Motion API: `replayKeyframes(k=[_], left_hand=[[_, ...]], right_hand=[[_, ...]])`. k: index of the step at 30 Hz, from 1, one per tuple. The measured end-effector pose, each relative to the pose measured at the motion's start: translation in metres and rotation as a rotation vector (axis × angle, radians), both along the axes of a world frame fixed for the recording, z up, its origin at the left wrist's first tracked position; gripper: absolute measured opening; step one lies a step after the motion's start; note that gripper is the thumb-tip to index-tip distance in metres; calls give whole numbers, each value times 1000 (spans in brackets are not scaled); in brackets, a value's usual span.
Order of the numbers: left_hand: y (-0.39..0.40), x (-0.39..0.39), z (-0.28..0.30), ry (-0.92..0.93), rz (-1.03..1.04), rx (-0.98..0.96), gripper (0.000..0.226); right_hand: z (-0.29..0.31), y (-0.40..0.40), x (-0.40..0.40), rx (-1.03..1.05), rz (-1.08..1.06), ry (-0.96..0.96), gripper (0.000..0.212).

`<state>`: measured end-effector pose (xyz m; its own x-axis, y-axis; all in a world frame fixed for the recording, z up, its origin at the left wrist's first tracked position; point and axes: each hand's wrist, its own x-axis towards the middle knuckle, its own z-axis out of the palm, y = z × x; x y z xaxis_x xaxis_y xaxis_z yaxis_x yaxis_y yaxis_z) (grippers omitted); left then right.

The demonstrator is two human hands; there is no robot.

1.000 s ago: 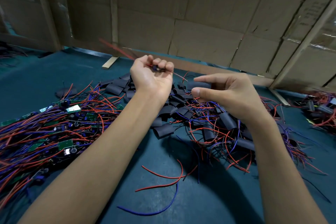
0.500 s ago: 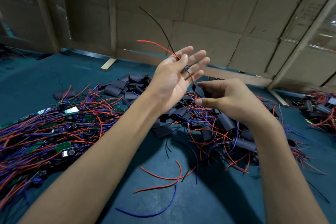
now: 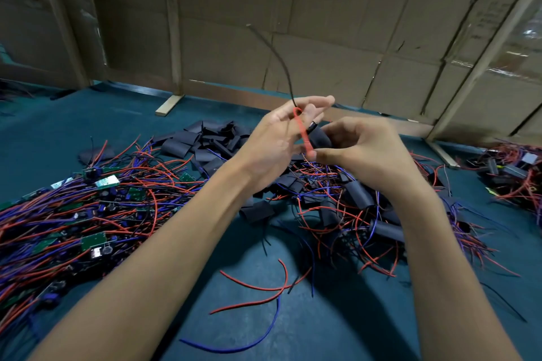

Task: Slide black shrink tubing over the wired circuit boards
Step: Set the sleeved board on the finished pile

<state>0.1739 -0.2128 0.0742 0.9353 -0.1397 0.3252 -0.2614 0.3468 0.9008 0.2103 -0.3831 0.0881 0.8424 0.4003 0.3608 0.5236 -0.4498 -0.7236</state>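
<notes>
My left hand point(image 3: 278, 141) is raised over the table, fingers mostly straight, pinching a small wired circuit board point(image 3: 312, 126) between them. The board's black wire point(image 3: 281, 64) curves up and away; its red wire point(image 3: 303, 133) runs down to my right hand point(image 3: 363, 152). That hand grips a piece of black shrink tubing point(image 3: 321, 139) close against the left fingers, and its thumb and forefinger pinch the red wire's end. Most of the board is hidden by fingers.
Bare boards with red and blue wires point(image 3: 88, 214) are heaped at left. Loose black tubing pieces point(image 3: 205, 143) lie behind, sleeved boards point(image 3: 381, 228) under my right arm, another heap point(image 3: 510, 173) far right. Stray wires point(image 3: 264, 287) lie near. A cardboard wall point(image 3: 322, 38) closes the back.
My left hand went from a closed fist to open fingers, then closed in on my right hand. The red wire swung down, and my right hand now pinches it, tubing brought up to the board.
</notes>
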Motion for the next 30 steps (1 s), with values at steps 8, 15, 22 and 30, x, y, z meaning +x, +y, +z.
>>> replayKeyframes(k=[8,15,22,30], left_hand=[[2,5,0,80,-77,-163,28],[0,5,-3,76,-99,-257,26],[-1,3,-1,57,-20,-228,29],[-5,2,4,223,42,175,38]], right_hand=[[-2,11,-3,-11,-39,-126,30],[-4,18,-4,-19,-85,-198,35],[-5,18,-3,70,-99,-256,36],[-3,16,-7,31,-94,-294,34]])
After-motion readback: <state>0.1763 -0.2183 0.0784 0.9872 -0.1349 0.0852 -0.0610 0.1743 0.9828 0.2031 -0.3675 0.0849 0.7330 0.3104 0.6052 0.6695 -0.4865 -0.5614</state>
